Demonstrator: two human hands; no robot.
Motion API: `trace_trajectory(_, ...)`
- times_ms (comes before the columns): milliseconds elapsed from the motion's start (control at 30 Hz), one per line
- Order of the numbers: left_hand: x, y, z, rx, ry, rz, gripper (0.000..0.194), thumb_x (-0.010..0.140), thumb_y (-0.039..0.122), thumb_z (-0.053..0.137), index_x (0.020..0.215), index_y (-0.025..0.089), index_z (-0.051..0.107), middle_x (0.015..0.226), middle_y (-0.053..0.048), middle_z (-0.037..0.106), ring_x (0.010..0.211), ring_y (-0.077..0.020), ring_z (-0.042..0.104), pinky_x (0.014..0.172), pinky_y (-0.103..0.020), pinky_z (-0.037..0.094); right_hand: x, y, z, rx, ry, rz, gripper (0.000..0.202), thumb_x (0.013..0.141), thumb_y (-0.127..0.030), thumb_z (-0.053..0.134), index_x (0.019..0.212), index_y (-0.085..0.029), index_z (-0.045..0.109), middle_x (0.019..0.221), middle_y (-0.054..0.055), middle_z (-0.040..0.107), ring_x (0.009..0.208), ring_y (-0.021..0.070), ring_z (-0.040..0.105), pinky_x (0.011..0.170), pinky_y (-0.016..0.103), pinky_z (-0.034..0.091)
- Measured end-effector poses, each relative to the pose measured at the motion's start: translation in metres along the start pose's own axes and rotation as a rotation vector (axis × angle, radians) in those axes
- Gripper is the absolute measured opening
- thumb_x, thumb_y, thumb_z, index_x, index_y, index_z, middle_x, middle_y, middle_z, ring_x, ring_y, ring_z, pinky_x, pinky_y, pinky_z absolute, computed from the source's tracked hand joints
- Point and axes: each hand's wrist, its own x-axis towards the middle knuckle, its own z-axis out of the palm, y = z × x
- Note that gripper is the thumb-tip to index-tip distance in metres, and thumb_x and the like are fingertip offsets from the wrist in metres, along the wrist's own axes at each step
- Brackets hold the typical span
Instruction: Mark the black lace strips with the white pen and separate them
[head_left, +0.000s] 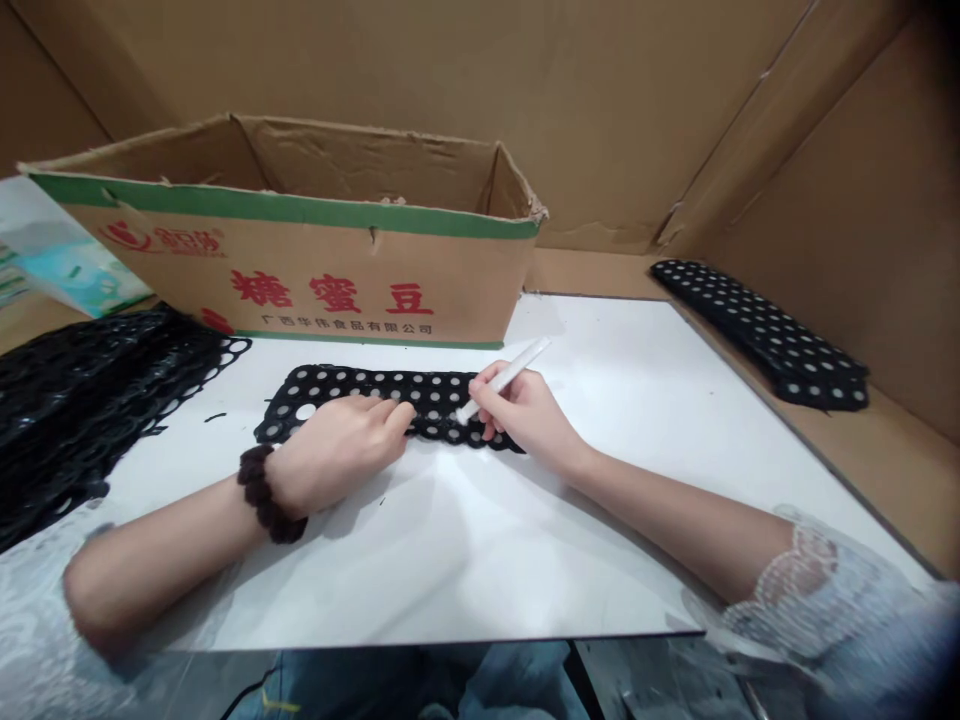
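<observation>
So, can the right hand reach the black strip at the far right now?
Probably yes: nothing seems to stand between the right hand and the far-right strip, though that hand holds a white stick.

Work surface: flat, smooth white board (pixel 615 400) with a thin dark edge, set over a brown cardboard sheet (pixel 892 470) visible along the right. Near the middle of the board lies a black strip with rows of pale round dots (pixel 420 385), long side running left to right. Behind it, far left of centre, stands an open brown cardboard box with a green rim band and red lettering (pixel 360 270). Left: glossy black heap with looped edges (pixel 82 400). A few tiny black scraps (pixel 215 416) (shapes indistinct). Far right, on cardboard: second black dotted piece (pixel 757 330).
</observation>
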Motion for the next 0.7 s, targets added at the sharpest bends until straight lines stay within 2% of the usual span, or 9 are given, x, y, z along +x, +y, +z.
trace_trajectory(100, -0.006, 0.007, -0.002, -0.074, 0.010, -0.167, 0.012, 0.080, 0.017, 0.041, 0.075, 0.013, 0.051, 0.066, -0.005, 0.058, 0.060, -0.0172, 0.056, 0.053, -0.026, 0.040, 0.000, -0.007, 0.003, 0.035, 0.022, 0.005, 0.017, 0.076, -0.033, 0.052, 0.072, -0.017, 0.048, 0.053, -0.004, 0.048, 0.040, 0.0059, 0.047, 0.038, 0.018, 0.041)
trace_trajectory(167, -0.008, 0.011, -0.001, -0.085, 0.053, -0.213, 0.012, 0.079, 0.018, 0.041, 0.077, 0.013, 0.052, 0.068, -0.005, 0.060, 0.062, -0.0175, 0.057, 0.052, -0.026, 0.039, 0.000, -0.012, 0.010, 0.071, 0.037, 0.001, 0.013, 0.075, -0.030, 0.051, 0.074, -0.018, 0.045, 0.052, -0.005, 0.047, 0.041, 0.0062, 0.050, 0.039, 0.017, 0.042)
trace_trajectory(367, -0.006, 0.009, 0.003, -0.056, 0.134, -0.147, 0.015, 0.078, 0.018, 0.042, 0.064, 0.015, 0.048, 0.058, -0.001, 0.055, 0.054, -0.0151, 0.054, 0.048, -0.027, 0.034, 0.007, -0.009, 0.035, 0.094, 0.077, 0.108, 0.018, 0.067, -0.017, 0.050, 0.076, -0.021, 0.035, 0.050, -0.009, 0.039, 0.041, 0.0073, 0.048, 0.033, 0.015, 0.037)
trace_trajectory(567, -0.005, 0.006, 0.000, -0.079, 0.146, -0.139, 0.016, 0.076, 0.018, 0.043, 0.061, 0.017, 0.047, 0.055, 0.000, 0.053, 0.052, -0.0147, 0.052, 0.047, -0.027, 0.032, 0.009, 0.004, 0.038, 0.088, 0.096, 0.049, 0.018, 0.069, -0.022, 0.051, 0.077, -0.021, 0.035, 0.055, -0.008, 0.037, 0.042, 0.0069, 0.044, 0.038, 0.020, 0.045)
trace_trajectory(700, -0.005, 0.006, 0.001, -0.093, 0.151, -0.138, 0.017, 0.076, 0.018, 0.043, 0.060, 0.017, 0.046, 0.054, 0.000, 0.052, 0.052, -0.0140, 0.052, 0.048, -0.027, 0.032, 0.007, 0.005, 0.039, 0.050, 0.079, 0.047, 0.017, 0.071, -0.025, 0.050, 0.077, -0.021, 0.035, 0.054, -0.008, 0.037, 0.042, 0.0075, 0.043, 0.038, 0.021, 0.045)
